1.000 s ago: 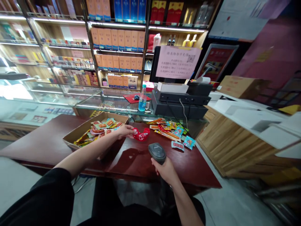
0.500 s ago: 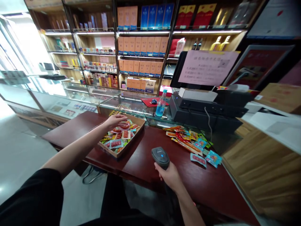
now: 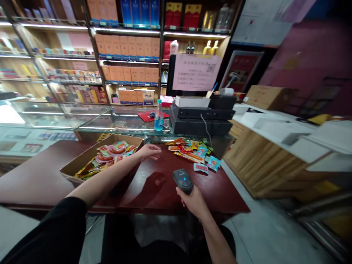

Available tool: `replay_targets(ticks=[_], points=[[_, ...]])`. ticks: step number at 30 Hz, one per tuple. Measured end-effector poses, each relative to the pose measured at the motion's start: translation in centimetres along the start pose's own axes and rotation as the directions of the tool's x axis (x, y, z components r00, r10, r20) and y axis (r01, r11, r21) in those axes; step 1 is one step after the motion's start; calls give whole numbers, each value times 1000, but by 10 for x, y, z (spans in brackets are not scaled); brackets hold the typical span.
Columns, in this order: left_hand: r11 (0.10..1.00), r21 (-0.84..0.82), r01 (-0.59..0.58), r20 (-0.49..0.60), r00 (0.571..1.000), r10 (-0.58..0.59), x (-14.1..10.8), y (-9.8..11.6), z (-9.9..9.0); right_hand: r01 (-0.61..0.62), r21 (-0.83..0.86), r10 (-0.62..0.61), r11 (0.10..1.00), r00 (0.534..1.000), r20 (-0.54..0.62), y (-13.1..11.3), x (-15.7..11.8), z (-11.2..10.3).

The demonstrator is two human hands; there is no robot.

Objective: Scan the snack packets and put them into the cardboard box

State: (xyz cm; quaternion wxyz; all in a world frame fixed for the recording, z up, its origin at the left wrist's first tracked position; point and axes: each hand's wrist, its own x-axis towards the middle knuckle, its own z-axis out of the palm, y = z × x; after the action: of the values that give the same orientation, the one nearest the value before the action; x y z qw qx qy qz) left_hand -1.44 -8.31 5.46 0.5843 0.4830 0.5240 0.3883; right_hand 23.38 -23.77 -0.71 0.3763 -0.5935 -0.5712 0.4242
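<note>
My right hand (image 3: 194, 201) is wrapped round the handle of a dark handheld scanner (image 3: 183, 181) with a small blue light, above the front of the brown table. Over the table, right of the cardboard box, my left hand (image 3: 149, 151) has its fingers curled together; whether anything is in them I cannot make out. Packaged snacks (image 3: 117, 149) in clear and yellow wrappers fill the open cardboard box (image 3: 68, 172). On the table's right side lies a loose pile of packaged snacks (image 3: 189, 156), with a small sausage packet (image 3: 200, 168) at its near edge.
Behind the brown table (image 3: 154, 190) runs a glass counter (image 3: 93, 123). On it stand a blue drink bottle (image 3: 158, 120) and a black register (image 3: 200, 123) beneath a screen covered by pink paper (image 3: 195, 72). Wooden cabinets (image 3: 247, 161) stand right; stocked shelves line the back.
The view has turned to the right. My left hand has moved from above the box to the table area right of it. My right hand still holds the scanner.
</note>
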Motion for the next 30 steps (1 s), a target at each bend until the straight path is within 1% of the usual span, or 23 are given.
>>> replay_targets(ticks=[2, 4, 6, 8, 11, 13, 15, 17, 21, 23, 24, 26, 27, 28, 29, 30], points=[[996, 91, -3, 92, 996, -5, 17, -9, 37, -38, 4, 38, 999, 998, -40, 4, -5, -13], [977, 208, -46, 165, 986, 11, 33, -17, 74, -59, 10, 60, 998, 995, -76, 9, -10, -26], [935, 336, -109, 218, 975, 35, 47, -25, 110, -58, 13, 59, 998, 991, -120, 14, -14, -38], [881, 449, -148, 258, 966, 31, 60, -32, 140, -49, 9, 50, 999, 983, -177, 20, -18, -49], [794, 584, -168, 284, 959, -5, 76, -41, 174, -15, -10, 12, 1000, 966, -258, 28, -23, -63], [716, 658, -232, 286, 957, 48, 83, -45, 188, 19, -24, -25, 1000, 952, -306, 32, -25, -71], [614, 723, -317, 308, 943, 125, 87, -48, 197, 34, -33, -43, 999, 944, -326, 34, -27, -76], [511, 775, -371, 341, 927, 156, 88, -50, 204, 28, -35, -37, 999, 944, -328, 34, -28, -79], [313, 863, -397, 364, 918, 158, 84, -52, 216, 47, -48, -61, 998, 935, -348, 33, -30, -81], [244, 878, -413, 376, 908, 185, 81, -53, 218, 69, -49, -82, 996, 929, -360, 33, -30, -81], [226, 877, -424, 384, 901, 200, 80, -52, 217, 76, -48, -88, 996, 928, -363, 32, -30, -81], [232, 867, -440, 396, 893, 213, 78, -49, 209, 78, -41, -88, 996, 929, -360, 31, -29, -79], [260, 861, -436, 394, 897, 202, 77, -47, 201, 76, -40, -85, 996, 933, -348, 31, -29, -78], [311, 853, -419, 382, 907, 174, 76, -43, 192, 68, -37, -77, 997, 939, -335, 30, -28, -76], [388, 837, -385, 362, 922, 136, 75, -40, 180, 57, -32, -64, 998, 946, -317, 29, -27, -74], [485, 807, -336, 337, 937, 87, 74, -36, 167, 41, -24, -46, 999, 954, -296, 28, -25, -71]])
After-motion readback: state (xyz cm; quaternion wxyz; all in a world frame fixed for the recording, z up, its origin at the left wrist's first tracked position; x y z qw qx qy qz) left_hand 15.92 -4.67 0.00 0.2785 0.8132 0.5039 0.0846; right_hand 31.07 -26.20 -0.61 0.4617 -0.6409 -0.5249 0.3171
